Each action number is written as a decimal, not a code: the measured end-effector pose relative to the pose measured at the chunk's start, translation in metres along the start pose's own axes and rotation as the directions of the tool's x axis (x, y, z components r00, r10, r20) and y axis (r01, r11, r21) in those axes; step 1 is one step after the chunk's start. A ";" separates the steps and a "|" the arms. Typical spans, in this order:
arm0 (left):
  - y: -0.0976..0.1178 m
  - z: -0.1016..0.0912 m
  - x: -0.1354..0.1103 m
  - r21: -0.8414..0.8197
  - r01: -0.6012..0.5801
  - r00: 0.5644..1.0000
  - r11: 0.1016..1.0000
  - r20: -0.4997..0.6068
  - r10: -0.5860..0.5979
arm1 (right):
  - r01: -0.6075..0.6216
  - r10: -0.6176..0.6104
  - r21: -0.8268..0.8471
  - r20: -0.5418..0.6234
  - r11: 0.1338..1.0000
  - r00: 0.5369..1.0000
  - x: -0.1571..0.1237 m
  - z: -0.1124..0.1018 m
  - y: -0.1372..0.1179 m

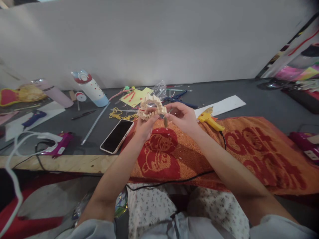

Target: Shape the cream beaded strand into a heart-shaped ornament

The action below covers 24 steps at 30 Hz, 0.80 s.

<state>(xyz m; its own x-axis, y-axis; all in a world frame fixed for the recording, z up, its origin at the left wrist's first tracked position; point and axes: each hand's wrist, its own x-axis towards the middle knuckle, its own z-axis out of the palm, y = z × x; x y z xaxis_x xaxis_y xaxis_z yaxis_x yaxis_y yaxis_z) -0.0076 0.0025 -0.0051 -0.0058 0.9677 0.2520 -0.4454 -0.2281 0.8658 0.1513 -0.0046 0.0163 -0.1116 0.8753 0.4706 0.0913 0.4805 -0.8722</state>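
A pale ring-shaped craft piece (151, 99), built from many short wooden-looking bits, is held up over the orange towel (189, 156). My left hand (146, 126) is closed around its lower left side. At its right edge, the fingers of my right hand (183, 118) are pinched together, touching or very close to the ring. A small dark greenish piece (165, 122) shows just under the right fingertips; I cannot tell whether it is held or is part of the ring. Right of that hand, a yellow glue gun (210, 120) lies on the towel.
A phone (117, 136) lies left of the towel, near yellow string (122, 114) and a clear glue stick (94, 124). Behind are a bottle (91, 89), blue-handled pliers (178, 99) and white board (221, 105). A black cable (171, 181) crosses the towel's front edge. A purple power strip (59, 143) sits left.
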 end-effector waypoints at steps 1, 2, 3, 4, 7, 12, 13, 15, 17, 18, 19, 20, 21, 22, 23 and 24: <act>0.000 0.001 0.000 0.008 0.011 1.000 1.000 -0.009 -0.011 | -0.006 0.006 0.002 -0.002 1.000 1.000 0.000 0.000 0.000; 0.000 0.001 0.000 0.013 0.018 1.000 1.000 -0.015 -0.017 | -0.011 0.011 0.002 -0.006 1.000 1.000 0.000 0.000 0.001; 0.000 0.001 0.000 0.015 0.020 1.000 1.000 -0.019 -0.020 | -0.013 0.013 0.000 -0.009 1.000 1.000 0.000 0.000 0.001; 0.000 0.001 0.001 0.015 0.019 1.000 1.000 -0.021 -0.018 | -0.014 0.014 -0.001 -0.013 1.000 1.000 0.000 0.001 0.002; -0.003 -0.001 0.001 0.016 0.016 0.999 1.000 -0.039 -0.015 | -0.018 0.018 0.004 -0.024 1.000 1.000 0.000 0.001 0.004; -0.005 -0.001 0.002 0.021 0.036 0.997 0.999 -0.067 -0.035 | -0.053 0.053 0.013 -0.022 0.999 0.998 0.001 0.001 0.007; -0.004 -0.001 0.002 0.013 0.048 0.997 0.999 -0.065 -0.047 | -0.059 0.059 0.013 -0.016 0.998 0.998 0.001 0.001 0.008; -0.004 0.000 0.002 -0.001 0.069 0.996 0.998 -0.058 -0.069 | -0.073 0.073 0.021 0.003 0.997 0.997 0.002 0.000 0.009; -0.004 0.000 0.002 0.000 0.064 0.996 0.998 -0.055 -0.064 | -0.093 0.092 0.049 0.026 0.994 0.995 0.003 0.000 0.011; -0.004 0.000 0.002 0.008 0.048 0.997 0.999 -0.056 -0.047 | -0.103 0.100 0.068 0.038 0.992 0.994 0.003 0.000 0.011; -0.005 -0.001 0.002 0.027 0.021 0.998 0.999 -0.054 -0.020 | -0.108 0.104 0.086 0.048 0.990 0.993 0.003 0.000 0.011; -0.005 -0.002 0.002 0.058 -0.018 0.998 0.998 -0.053 0.021 | -0.104 0.100 0.099 0.053 0.990 0.994 0.003 -0.001 0.011; -0.005 -0.004 0.001 0.105 -0.069 0.996 0.992 -0.055 0.075 | -0.091 0.086 0.107 0.053 0.990 0.995 0.003 -0.001 0.010; -0.004 -0.007 0.001 0.170 -0.135 0.987 0.976 -0.060 0.147 | -0.071 0.066 0.113 0.049 0.991 0.997 0.003 -0.002 0.009; -0.002 -0.009 0.000 0.251 -0.208 0.972 0.945 -0.056 0.229 | -0.046 0.041 0.118 0.043 0.992 0.998 0.002 -0.003 0.008; 0.000 -0.012 -0.001 0.342 -0.282 0.947 0.896 -0.051 0.318 | -0.022 0.018 0.118 0.040 0.993 0.999 0.002 -0.004 0.007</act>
<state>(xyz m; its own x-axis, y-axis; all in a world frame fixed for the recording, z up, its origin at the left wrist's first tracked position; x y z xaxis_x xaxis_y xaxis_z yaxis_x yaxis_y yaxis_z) -0.0187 0.0029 -0.0108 -0.1932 0.8491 0.4917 -0.0911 -0.5145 0.8526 0.1562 0.0005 0.0115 -0.1493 0.8807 0.4494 -0.0235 0.4513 -0.8921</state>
